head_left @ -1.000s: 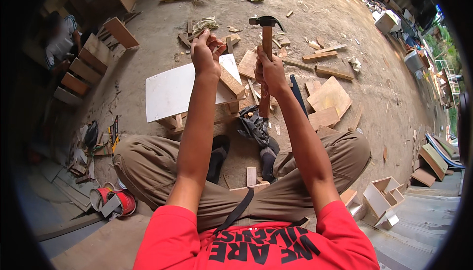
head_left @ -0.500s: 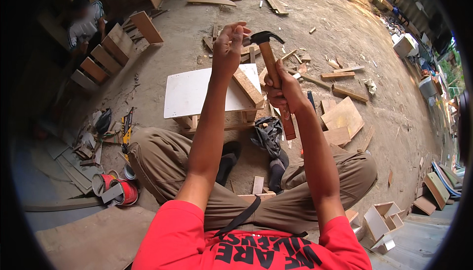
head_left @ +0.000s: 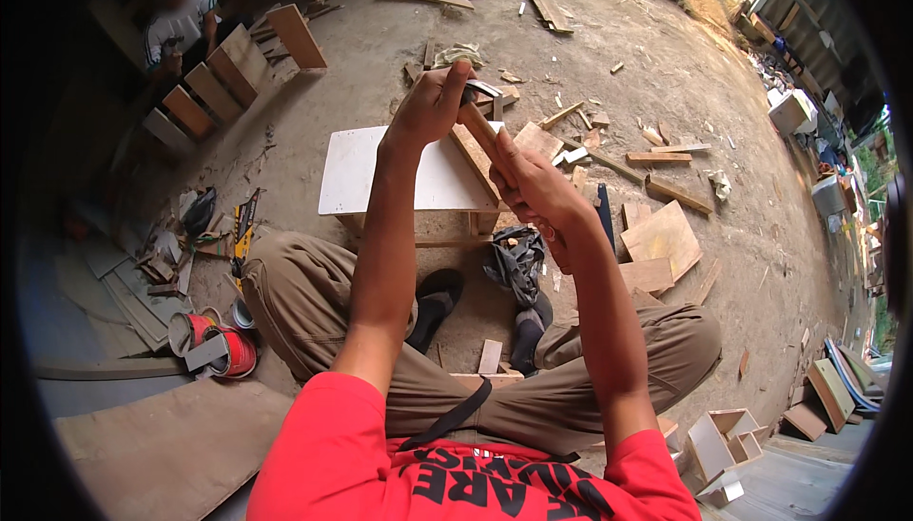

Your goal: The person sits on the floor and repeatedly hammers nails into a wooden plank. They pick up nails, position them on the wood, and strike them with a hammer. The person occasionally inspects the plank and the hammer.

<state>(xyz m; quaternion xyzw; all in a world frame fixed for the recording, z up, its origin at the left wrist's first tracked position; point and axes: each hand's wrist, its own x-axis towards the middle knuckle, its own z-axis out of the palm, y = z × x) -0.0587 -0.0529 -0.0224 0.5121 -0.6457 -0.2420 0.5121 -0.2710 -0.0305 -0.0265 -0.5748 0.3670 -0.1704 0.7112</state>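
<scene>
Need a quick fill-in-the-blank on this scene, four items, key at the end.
1. The right grip holds the wooden handle of a ____.
2. The left grip is at the metal ____ beyond that handle.
3. The flat board, partly hidden by the left forearm, is coloured ____.
4. The shirt at the picture's bottom edge is coloured ____.

Missing words: hammer; head; white; red.

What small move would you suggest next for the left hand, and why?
I would probably move the left hand away from the head of the hammer and rest it on the block on the white board: the right hand grips the hammer by its handle, and neither hand appears to be steadying the block.
</scene>
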